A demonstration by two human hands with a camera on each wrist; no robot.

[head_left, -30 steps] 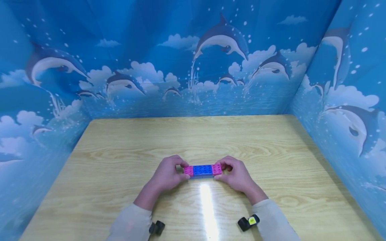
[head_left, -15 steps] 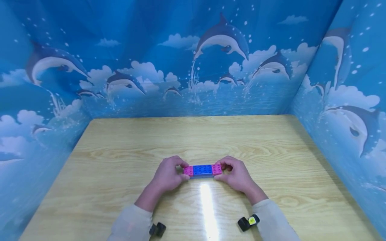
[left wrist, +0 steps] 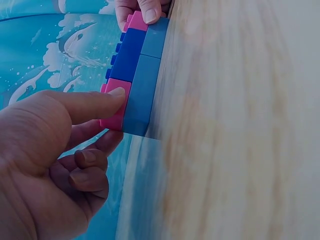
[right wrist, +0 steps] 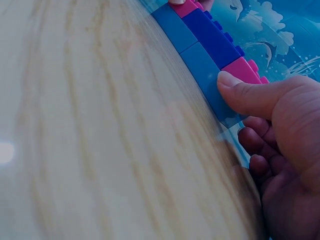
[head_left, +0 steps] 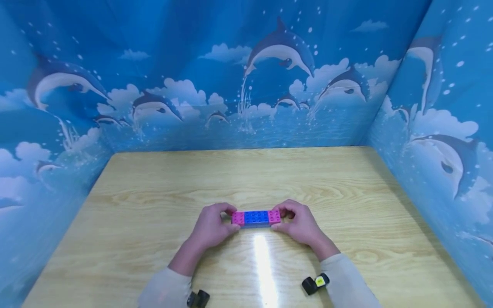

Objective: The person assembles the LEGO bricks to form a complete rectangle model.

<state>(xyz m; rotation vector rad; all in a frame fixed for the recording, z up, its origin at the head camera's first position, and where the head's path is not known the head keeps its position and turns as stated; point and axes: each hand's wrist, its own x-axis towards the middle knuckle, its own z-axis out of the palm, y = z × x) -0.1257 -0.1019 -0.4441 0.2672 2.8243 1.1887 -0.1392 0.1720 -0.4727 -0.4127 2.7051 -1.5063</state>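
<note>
A short two-layer wall of toy building bricks sits on the table between the hands in the head view. Its top row is a dark blue brick (head_left: pixel 256 217) flanked by a left pink brick (head_left: pixel 238 218) and a right pink brick (head_left: pixel 274 216). Two lighter blue bricks (left wrist: pixel 139 85) form the lower layer. My left hand (head_left: pixel 209 226) pinches the left end, its thumb on the pink brick's near face. At the other end my right hand (head_left: pixel 299 224) pinches too, with the thumb over the seam of the right pink brick and the lower brick (right wrist: pixel 207 75).
Wood-grain tabletop (head_left: pixel 246 179) surrounds the bricks, with a bright light reflection in front of them. A blue dolphin-print curtain (head_left: pixel 231 85) rises behind and along both sides. Black wrist cameras (head_left: pixel 316 283) sit at the sleeves.
The head view has shifted slightly, so everything sits a little further left. My left hand has drawn back slightly toward me; the bricks and right hand look otherwise unchanged.
</note>
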